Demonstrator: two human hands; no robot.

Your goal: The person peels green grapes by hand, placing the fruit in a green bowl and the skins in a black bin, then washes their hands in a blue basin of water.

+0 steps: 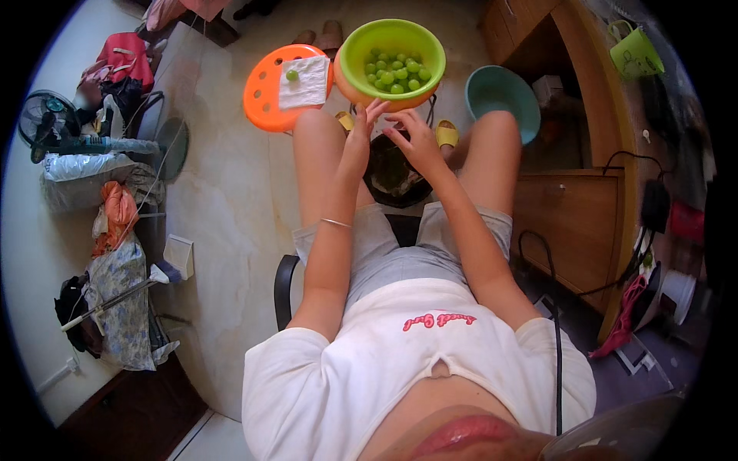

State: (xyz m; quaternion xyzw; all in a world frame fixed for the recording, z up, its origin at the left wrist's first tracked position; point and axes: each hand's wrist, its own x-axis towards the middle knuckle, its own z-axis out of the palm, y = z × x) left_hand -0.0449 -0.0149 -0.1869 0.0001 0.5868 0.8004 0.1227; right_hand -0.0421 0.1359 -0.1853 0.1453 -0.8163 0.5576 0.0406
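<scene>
My left hand (362,133) is raised above a dark bin (395,173) between my knees, fingers apart, with nothing seen in it. Facing it, my right hand (416,138) has its fingers bent and parted, and no object shows in it. Just beyond both hands, a green plastic bowl (351,69) of green grapes (398,72) rests on an orange stool (346,95). To its left, another orange stool (256,109) with round holes carries a white paper towel (311,86), on which lies a single green grape (292,75).
A teal basin (473,92) stands beyond my right knee, near a wooden desk (611,127). A dustpan (179,256) and broom (164,272) are at the left, below a fan (49,118). A black cable (557,346) hangs at my right side.
</scene>
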